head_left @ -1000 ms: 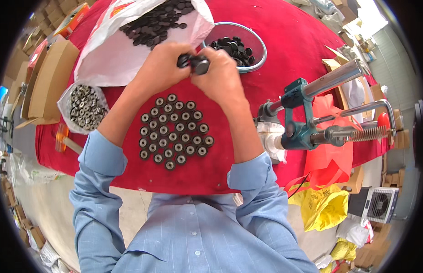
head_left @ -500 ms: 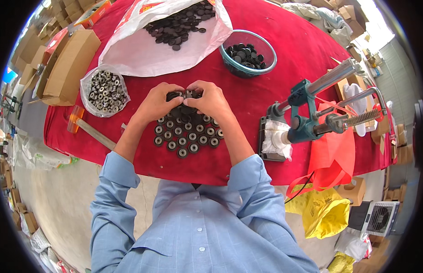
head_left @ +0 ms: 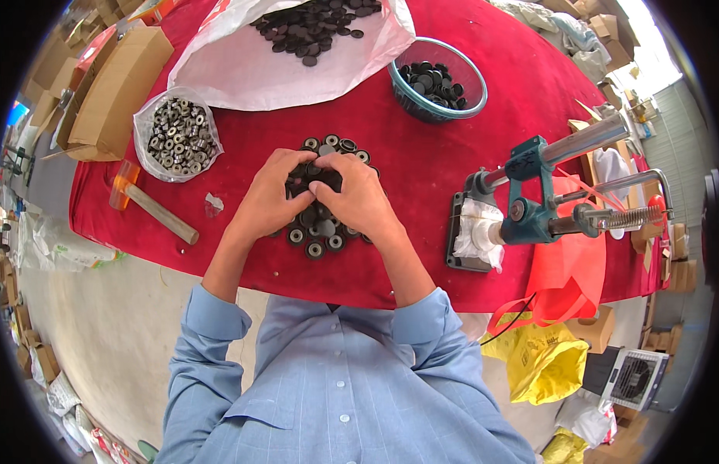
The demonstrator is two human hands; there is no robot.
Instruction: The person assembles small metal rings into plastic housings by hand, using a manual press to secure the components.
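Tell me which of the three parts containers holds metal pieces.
The clear plastic bag beside the hammer: it holds silvery bearings, while the white sack and the bowl hold black discs.

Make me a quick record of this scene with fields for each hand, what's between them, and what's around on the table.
Left hand: curled at the black discs; exact grip unclear
Right hand: curled opposite, facing the left
Under hands: clustered rollers on red cloth
Table left: hammer; clear bag of metal rings
Table far side: white sack and bowl, both holding black pieces
Table right: green press
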